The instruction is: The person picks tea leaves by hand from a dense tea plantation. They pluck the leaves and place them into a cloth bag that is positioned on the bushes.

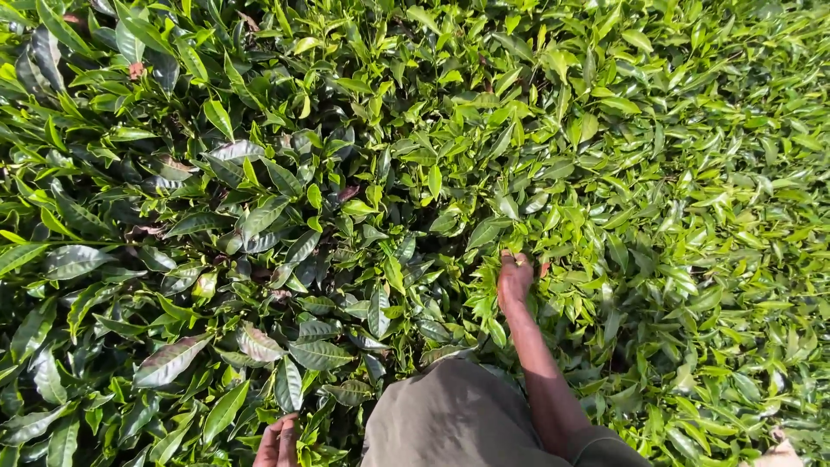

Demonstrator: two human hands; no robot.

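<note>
head cam | looks steeply down, forward | close over leafy bushes [346,216] | single view

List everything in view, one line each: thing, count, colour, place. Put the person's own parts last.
Leafy bushes: too many to count, dark green at left, bright yellow-green at right, filling the frame.
Garment: one, grey-olive, bottom centre.
Right forearm: one, bare, rising from bottom centre-right.
Right hand: one, centre, fingers closed among the young leaf tips.
Left hand: one, bottom edge, partly cut off, touching the leaves.

Right hand [515,278] among green leaves [346,173]
</note>
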